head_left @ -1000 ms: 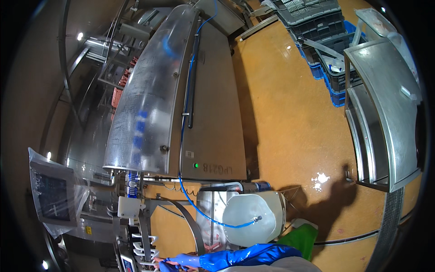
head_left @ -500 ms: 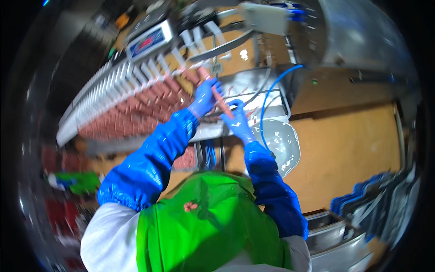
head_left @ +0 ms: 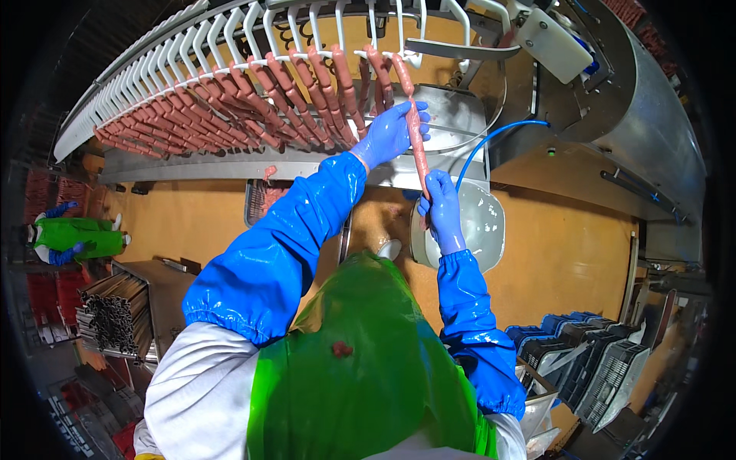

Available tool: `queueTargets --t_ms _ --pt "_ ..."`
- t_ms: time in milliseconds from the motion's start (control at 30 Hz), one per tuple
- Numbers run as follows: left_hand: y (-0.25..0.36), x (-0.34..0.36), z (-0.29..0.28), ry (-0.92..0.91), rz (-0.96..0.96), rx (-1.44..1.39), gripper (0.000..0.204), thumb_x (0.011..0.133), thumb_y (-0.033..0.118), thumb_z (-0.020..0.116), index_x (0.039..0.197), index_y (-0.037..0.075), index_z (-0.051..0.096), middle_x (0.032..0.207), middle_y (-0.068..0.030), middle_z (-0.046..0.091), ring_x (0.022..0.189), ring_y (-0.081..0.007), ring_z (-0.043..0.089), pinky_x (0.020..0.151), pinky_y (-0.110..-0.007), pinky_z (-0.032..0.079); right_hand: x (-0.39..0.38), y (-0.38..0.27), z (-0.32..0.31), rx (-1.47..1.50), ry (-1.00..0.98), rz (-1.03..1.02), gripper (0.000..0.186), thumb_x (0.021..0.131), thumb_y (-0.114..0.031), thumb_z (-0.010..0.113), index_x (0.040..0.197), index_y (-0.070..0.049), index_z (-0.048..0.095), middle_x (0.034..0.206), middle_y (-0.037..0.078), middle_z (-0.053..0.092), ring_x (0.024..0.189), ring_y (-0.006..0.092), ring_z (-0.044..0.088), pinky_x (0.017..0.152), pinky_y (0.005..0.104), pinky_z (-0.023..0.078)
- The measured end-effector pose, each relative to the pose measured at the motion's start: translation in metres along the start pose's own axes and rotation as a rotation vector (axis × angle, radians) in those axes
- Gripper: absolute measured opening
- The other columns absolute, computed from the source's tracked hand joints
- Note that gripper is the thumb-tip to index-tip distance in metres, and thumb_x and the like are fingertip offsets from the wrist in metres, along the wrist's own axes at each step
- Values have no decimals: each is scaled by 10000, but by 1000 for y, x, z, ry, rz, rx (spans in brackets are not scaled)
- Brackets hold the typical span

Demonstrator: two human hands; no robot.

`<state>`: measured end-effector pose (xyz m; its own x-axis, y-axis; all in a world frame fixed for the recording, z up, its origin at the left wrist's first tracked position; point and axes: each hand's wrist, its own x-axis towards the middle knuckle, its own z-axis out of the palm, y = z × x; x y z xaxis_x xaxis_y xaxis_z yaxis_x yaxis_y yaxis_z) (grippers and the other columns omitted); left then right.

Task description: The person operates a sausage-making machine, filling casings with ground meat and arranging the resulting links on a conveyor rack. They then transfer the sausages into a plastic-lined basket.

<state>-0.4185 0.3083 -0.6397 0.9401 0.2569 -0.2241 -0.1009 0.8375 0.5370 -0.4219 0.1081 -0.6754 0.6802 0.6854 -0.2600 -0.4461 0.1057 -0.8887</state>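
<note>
My left hand [head_left: 389,134], in a blue glove, is closed around a long pink sausage strand [head_left: 418,149] below a short link at the end of the white hook rack. My right hand [head_left: 440,205], also gloved, grips that strand lower down, near its loose end. Many linked sausages [head_left: 280,93] hang in rows from white hooks [head_left: 249,31] to the left. Under my hands are a steel ledge [head_left: 192,172] and a tray [head_left: 460,115], with a grey-white tub [head_left: 479,226] beside my right hand.
A co-worker [head_left: 73,236] in a green apron stands at the far left, near a cart of metal bars [head_left: 115,310]. Stacked crates [head_left: 606,368] stand at lower right. A steel machine [head_left: 644,180] with a blue hose [head_left: 491,136] is at right; a grey crate [head_left: 257,207] sits below the rack.
My view has swung from the machine and floor to the hook rack. Since half a second ago my right hand has moved down along the strand, which now hangs more upright.
</note>
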Motion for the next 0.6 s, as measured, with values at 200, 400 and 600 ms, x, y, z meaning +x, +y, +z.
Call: queueTargets --t_ms 200,400,600 --pt "12 7 -31 -246 -19 -130 337 963 485 500 899 155 508 739 -21 479 581 -161 465 603 -326 425 -2 -11 23 403 -183 407 203 1019 -285 512 1028 -82 523 778 37 562 516 97 472 473 251 400" --pt "21 -2 12 148 43 103 405 955 452 560 940 47 555 957 -130 622 801 -245 624 733 -370 520 16 13 9 -580 217 -514 94 904 -162 604 959 -88 586 920 89 614 684 213 587 571 337 469" --pt "48 22 -16 19 -51 287 310 982 315 556 1077 24 604 661 38 480 557 -98 475 507 -260 393 33 -9 -36 -1072 29 -775 228 793 -74 705 1014 -92 649 1171 148 532 1056 315 552 911 388 463"
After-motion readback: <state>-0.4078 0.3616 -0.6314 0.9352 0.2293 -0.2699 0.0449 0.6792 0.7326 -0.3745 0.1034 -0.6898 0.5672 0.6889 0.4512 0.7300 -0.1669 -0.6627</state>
